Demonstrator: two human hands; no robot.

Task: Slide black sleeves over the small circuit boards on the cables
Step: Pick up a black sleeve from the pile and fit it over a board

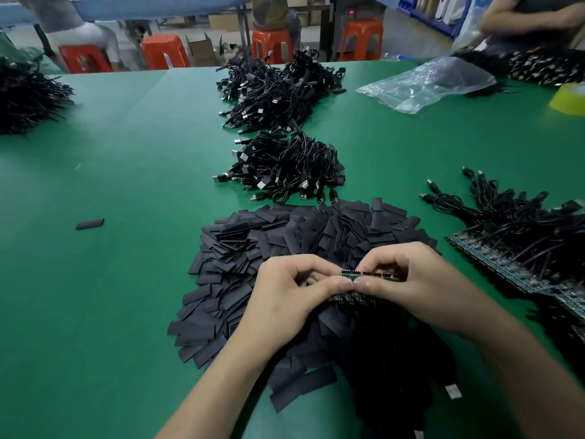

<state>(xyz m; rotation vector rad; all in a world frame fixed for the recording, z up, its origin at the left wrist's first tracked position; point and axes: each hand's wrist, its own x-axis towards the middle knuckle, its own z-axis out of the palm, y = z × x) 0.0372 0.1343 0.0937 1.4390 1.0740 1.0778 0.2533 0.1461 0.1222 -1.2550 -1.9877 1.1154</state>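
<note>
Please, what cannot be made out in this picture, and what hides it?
Head view:
- small green circuit boards: mostly covered by the left hand and right hand; any sleeve on them cannot be told.
- dark cable bundle under the wrists: blurred, cut off by the bottom edge.
- yellow roll: cut off by the right edge.

No legible text, brand, number or sign is present. The red display (350, 11) on the dark unit (367, 7) behind the worktop (126, 185) is too small to read. The white tags (453, 391) on the cables (399, 375) at the near edge are blurred; any print on them cannot be resolved.
</note>
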